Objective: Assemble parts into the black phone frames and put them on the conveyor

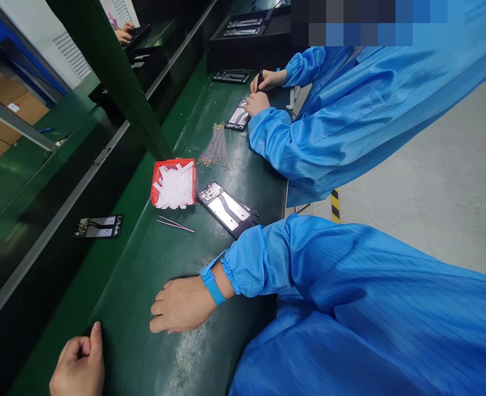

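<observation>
Head view. Right hand (183, 303) palm-down on the green worktop (143, 275), fingers loosely folded, grasping nothing, blue strap at the wrist. Left hand (77, 364) low at the near edge, loosely curled with thumb up, seemingly empty, though partly cut off by the frame.

Beyond the right hand and off toward its sleeve side: phone frame (228, 209), flat, open face up, long axis slanting from far-left to near-right, its near end just beside the blue sleeve. Closer to the right hand than to the left by a clear margin.

Between that hand and the red tray (174, 184) of white strips: tweezers (175, 224), lying flat, nearly crosswise to the reach, apart from both tray and phone frame. Tray touching or almost touching the frame's far corner.

Further along: bundle of thin cables (216, 148), then a co-worker's hands (257, 103) over a second frame (238, 116), one gripping a dark tool. Another frame (98, 226) on the lower belt, well apart to the left.
</observation>
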`<act>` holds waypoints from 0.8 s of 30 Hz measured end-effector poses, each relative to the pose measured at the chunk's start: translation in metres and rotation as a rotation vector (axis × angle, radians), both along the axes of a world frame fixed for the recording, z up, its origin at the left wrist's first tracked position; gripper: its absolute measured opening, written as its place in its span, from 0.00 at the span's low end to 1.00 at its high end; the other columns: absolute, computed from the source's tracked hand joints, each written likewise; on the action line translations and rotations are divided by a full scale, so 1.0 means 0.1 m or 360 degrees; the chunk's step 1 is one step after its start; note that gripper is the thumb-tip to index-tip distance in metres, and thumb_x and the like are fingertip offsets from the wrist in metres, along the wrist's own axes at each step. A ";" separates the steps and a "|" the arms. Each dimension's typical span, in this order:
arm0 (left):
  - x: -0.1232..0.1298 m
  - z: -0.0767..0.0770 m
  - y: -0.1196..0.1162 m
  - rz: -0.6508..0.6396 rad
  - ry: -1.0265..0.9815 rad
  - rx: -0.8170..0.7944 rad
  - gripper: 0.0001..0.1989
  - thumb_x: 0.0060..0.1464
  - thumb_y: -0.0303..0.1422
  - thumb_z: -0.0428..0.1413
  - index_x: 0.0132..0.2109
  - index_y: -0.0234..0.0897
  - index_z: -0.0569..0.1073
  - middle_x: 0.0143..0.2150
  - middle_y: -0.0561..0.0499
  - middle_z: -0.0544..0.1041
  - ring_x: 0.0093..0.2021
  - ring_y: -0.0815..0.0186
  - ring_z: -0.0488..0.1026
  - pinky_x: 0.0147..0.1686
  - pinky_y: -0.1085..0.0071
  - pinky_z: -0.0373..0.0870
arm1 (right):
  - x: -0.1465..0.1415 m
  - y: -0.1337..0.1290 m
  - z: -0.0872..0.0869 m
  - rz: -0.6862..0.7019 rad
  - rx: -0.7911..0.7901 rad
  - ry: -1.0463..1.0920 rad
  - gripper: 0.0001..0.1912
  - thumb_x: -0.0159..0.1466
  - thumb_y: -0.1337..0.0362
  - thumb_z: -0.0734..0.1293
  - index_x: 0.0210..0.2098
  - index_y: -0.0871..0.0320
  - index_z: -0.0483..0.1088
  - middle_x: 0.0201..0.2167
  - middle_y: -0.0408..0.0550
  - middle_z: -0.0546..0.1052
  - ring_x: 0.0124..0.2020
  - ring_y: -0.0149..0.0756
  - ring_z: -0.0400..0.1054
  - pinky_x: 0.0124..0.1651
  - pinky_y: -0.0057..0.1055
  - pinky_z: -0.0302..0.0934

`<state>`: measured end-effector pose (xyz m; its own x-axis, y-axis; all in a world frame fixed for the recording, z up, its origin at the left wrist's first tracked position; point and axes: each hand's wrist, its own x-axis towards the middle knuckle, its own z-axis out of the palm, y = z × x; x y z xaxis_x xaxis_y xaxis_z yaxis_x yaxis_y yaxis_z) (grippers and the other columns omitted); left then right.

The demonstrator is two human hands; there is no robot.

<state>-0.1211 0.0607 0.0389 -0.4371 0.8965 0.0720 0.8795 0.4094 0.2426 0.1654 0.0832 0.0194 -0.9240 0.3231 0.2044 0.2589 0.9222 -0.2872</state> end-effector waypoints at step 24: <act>0.04 -0.06 -0.02 -0.0300 -0.0002 0.0313 0.24 0.57 0.50 0.53 0.23 0.41 0.55 0.22 0.57 0.58 0.22 0.68 0.57 0.26 0.71 0.53 | 0.03 -0.04 -0.03 0.0022 -0.0059 0.0044 0.12 0.72 0.58 0.67 0.50 0.58 0.69 0.44 0.49 0.77 0.42 0.40 0.71 0.41 0.38 0.62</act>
<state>-0.1175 0.0585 0.0324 -0.2639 0.9309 0.2524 0.9354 0.1832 0.3023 0.1682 0.0788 0.0167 -0.9227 0.3182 0.2178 0.2378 0.9142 -0.3281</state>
